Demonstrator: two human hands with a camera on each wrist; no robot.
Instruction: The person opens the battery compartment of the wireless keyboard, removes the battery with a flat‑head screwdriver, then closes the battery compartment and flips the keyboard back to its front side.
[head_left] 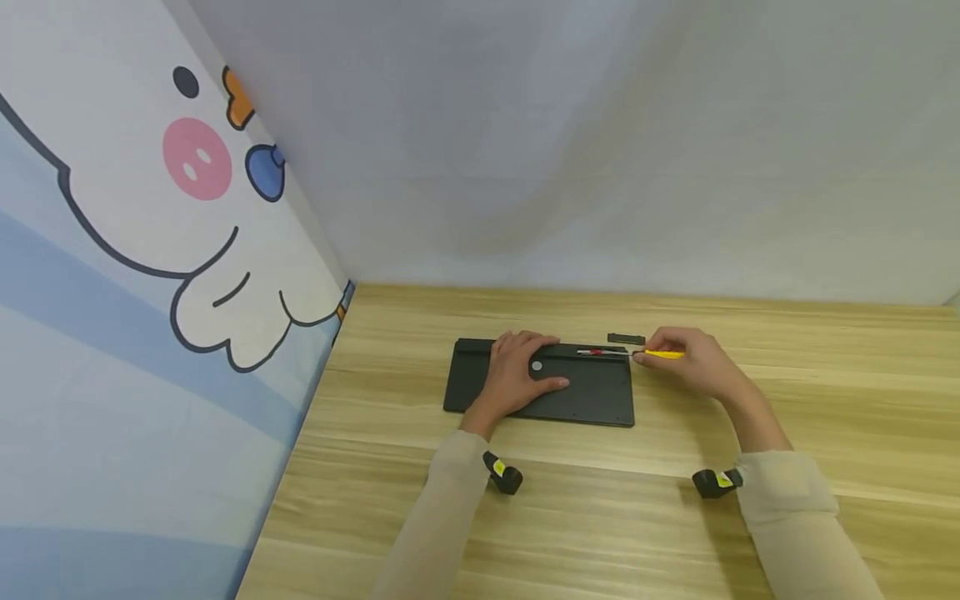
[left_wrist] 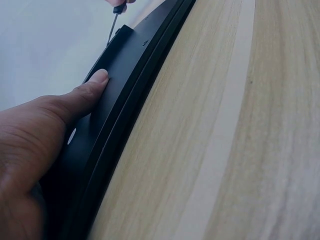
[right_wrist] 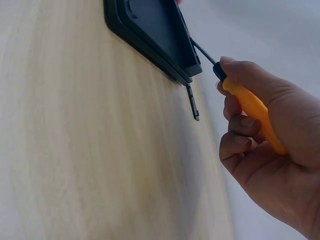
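Note:
A black keyboard lies face down on the wooden table, its long raised battery housing toward the wall. My left hand grips it near the middle, fingers bent over the housing and thumb lying along the underside. With my right hand I hold a screwdriver by its yellow handle. Its thin metal shaft points left into the open slot at the housing's right end. Something small and red shows by the shaft there; the screwdriver's very tip is hard to make out.
A small black cover piece lies on the table just behind the keyboard's right end. The pale wall rises behind the table, and a cartoon-printed panel stands along the left edge. Both wrists wear small black cameras.

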